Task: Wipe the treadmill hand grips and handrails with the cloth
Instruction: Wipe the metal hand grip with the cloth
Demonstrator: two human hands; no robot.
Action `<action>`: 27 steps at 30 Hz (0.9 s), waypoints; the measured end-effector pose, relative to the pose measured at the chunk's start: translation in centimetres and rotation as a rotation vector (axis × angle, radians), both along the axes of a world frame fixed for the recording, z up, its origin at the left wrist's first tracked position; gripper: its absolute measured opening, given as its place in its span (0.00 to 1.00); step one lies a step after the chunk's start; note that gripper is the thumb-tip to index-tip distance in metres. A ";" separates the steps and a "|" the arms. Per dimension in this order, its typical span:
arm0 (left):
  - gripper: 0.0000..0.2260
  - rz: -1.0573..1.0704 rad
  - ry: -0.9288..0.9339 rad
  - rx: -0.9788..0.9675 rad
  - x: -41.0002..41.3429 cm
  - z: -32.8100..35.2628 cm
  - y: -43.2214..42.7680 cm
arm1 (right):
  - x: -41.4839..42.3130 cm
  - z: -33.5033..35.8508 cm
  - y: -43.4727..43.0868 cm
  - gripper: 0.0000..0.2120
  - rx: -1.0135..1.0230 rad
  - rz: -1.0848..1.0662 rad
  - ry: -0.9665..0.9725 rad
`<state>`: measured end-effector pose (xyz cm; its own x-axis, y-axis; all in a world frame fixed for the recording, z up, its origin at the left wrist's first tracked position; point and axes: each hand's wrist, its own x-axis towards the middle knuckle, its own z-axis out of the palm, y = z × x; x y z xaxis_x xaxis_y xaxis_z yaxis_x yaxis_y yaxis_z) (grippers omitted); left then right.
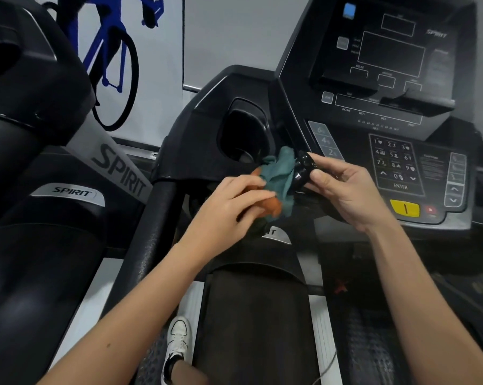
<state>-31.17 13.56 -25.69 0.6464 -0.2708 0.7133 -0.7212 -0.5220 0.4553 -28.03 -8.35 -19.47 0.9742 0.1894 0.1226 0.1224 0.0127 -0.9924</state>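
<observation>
Gripping crumpled teal cloth (277, 173), left hand (229, 209) meets glossy rounded grip (302, 172).

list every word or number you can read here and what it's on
"SPIRIT": grey upright, on the left
"SPIRIT": silver badge, lower left
"SPIRIT": console, top right
"ENTER", "0"-"9": keypad
"6", "4", "2": grey strip by the hand grip
"IT": lower badge, partly hidden, below the cloth
Display labels, sticker print: too blurred.
</observation>
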 end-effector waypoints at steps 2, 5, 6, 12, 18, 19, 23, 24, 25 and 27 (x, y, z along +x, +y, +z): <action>0.10 0.018 0.042 -0.029 -0.6 -1.3 1.5 | 0.0 0.0 0.0 0.32 0.000 -0.004 -0.002; 0.09 0.062 0.092 -0.071 -1.5 -2.4 2.6 | -0.2 0.1 0.0 0.32 -0.008 0.006 -0.010; 0.10 0.080 0.105 -0.093 -1.7 -2.4 2.3 | -0.2 0.2 0.1 0.31 -0.005 0.006 -0.009; 0.16 0.242 0.174 -0.185 -2.0 0.4 -2.7 | -0.5 0.3 0.3 0.29 0.000 -0.009 0.001; 0.13 0.343 0.130 -0.189 -2.7 -0.6 -2.1 | -0.8 0.8 0.5 0.20 -0.009 -0.004 0.007; 0.12 0.340 0.176 -0.261 -2.9 -1.0 -1.7 | -0.9 0.9 0.6 0.18 -0.009 -0.007 0.008; 0.05 0.336 0.404 -0.539 -3.1 -1.0 -0.8 | -0.9 1.2 0.6 0.20 -0.024 0.004 0.012; 0.04 0.358 0.458 -0.564 -3.0 -1.0 -0.6 | -0.9 1.3 0.6 0.20 -0.029 0.004 0.017; 0.05 0.381 0.507 -0.583 -2.8 -0.9 -0.3 | -1.0 1.3 0.6 0.21 -0.037 0.003 0.020; 0.06 0.415 0.588 -0.615 -2.4 -1.0 0.2 | -1.0 1.3 0.6 0.23 -0.053 -0.002 0.025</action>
